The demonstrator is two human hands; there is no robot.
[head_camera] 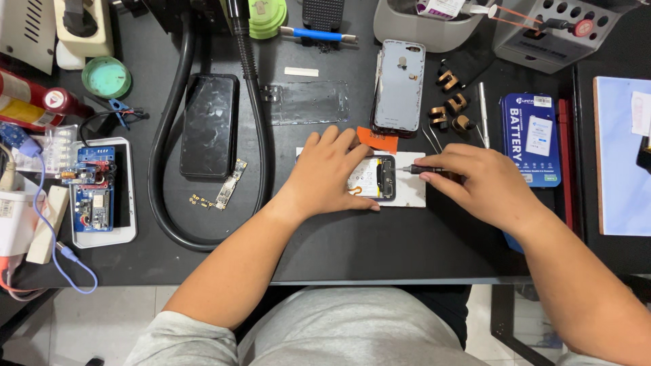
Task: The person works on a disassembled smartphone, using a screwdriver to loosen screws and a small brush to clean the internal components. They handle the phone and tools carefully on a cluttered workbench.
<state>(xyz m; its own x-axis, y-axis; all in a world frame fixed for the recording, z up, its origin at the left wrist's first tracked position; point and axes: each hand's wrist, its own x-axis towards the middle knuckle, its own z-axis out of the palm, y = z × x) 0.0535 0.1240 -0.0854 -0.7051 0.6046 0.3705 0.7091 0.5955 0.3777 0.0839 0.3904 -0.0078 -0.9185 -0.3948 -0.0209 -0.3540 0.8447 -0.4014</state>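
The left hand (325, 177) lies flat over the opened phone (377, 177) at the middle of the black bench (380, 237), hiding most of it; its grip is slack. A blue box (531, 139) lies right, partly hidden. The right hand (483, 183) pinches a screwdriver (422, 170), its tip on the phone's end.

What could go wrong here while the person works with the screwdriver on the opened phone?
1. The screwdriver tip might slip off and scratch parts inside the opened phone, since only the left hand steadies it.
2. The right hand works close to the tweezers and small brown clips; a sleeve or wrist could knock them away.
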